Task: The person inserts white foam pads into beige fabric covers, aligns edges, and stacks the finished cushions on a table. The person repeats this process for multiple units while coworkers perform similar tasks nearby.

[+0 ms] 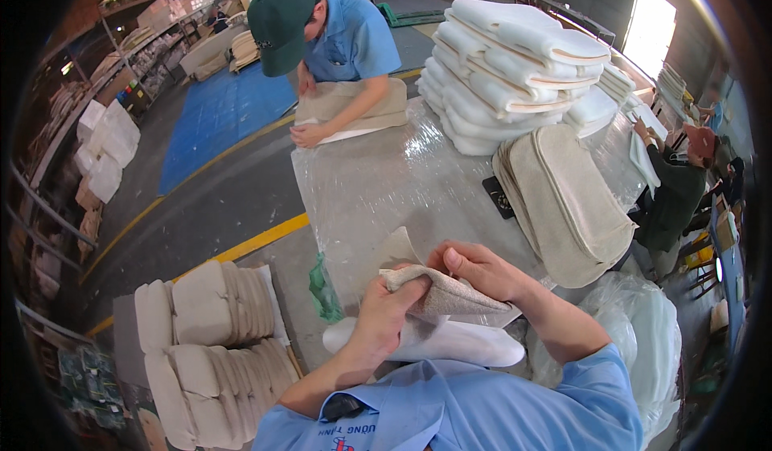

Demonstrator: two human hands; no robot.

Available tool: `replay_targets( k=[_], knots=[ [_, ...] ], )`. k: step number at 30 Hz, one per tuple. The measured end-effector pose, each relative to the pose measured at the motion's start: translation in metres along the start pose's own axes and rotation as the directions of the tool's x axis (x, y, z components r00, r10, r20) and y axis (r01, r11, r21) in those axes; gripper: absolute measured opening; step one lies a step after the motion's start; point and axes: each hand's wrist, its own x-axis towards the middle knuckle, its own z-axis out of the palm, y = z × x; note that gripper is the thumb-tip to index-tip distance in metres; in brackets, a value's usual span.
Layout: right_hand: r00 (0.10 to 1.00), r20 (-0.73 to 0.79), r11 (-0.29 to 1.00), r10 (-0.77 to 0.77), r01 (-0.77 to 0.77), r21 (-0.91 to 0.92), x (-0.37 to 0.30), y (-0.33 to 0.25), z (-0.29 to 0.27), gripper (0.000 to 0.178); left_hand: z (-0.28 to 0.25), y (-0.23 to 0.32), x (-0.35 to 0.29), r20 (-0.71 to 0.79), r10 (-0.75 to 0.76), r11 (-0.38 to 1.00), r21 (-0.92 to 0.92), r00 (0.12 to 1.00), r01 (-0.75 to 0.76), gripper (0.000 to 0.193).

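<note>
Close to my body, a beige woven cushion cover (457, 296) is bunched up between my two hands. My left hand (384, 310) pinches its left edge, thumb on top. The thumb and fingers of my right hand (481, 272) close on its upper right edge. A flap of the same fabric stands up beyond my left fingers. Beneath the cover, a white padded cushion insert (478, 346) lies across the table's near edge, against my shirt. Whether the insert reaches inside the cover is hidden.
A plastic-wrapped table (378, 185) carries a tall stack of white padding (515, 73) and a pile of beige covers (567, 201). Rows of beige cushions (213, 306) stand at lower left. Green plastic (324, 290) hangs nearby. Across the table, a person (346, 37) handles a beige cover.
</note>
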Motion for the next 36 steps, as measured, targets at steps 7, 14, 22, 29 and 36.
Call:
replay_targets(
  k=[7, 14, 22, 29, 36],
  knots=[
    [0.999, -0.041, 0.998, -0.036, 0.034, -0.055, 0.006, 0.013, 0.023, 0.047, 0.001, 0.008, -0.008, 0.032, -0.059, 0.996, 0.063, 0.998, 0.057, 0.02],
    [0.87, -0.247, 0.834, -0.426, 0.272, -0.481, 0.019, 0.034, 0.015, 0.033, -0.017, -0.004, -0.022, 0.243, -0.323, 0.911, -0.183, 0.915, 0.37, 0.05],
    [0.842, -0.164, 0.786, -0.514, 0.387, -0.482, 0.025, 0.042, 0.016, 0.029, -0.05, -0.026, -0.026, 0.264, -0.287, 0.841, -0.389, 0.921, 0.375, 0.068],
    [0.851, -0.161, 0.779, -0.499, 0.36, -0.513, 0.027, 0.055, 0.012, 0.029, -0.052, -0.061, -0.029, 0.272, -0.236, 0.837, -0.431, 0.933, 0.337, 0.071],
    [0.945, -0.167, 0.94, -0.28, 0.235, -0.249, 0.04, 0.052, 0.009, 0.027, -0.053, -0.043, -0.01, 0.263, -0.192, 0.828, -0.473, 0.945, 0.3, 0.071]
  ],
)
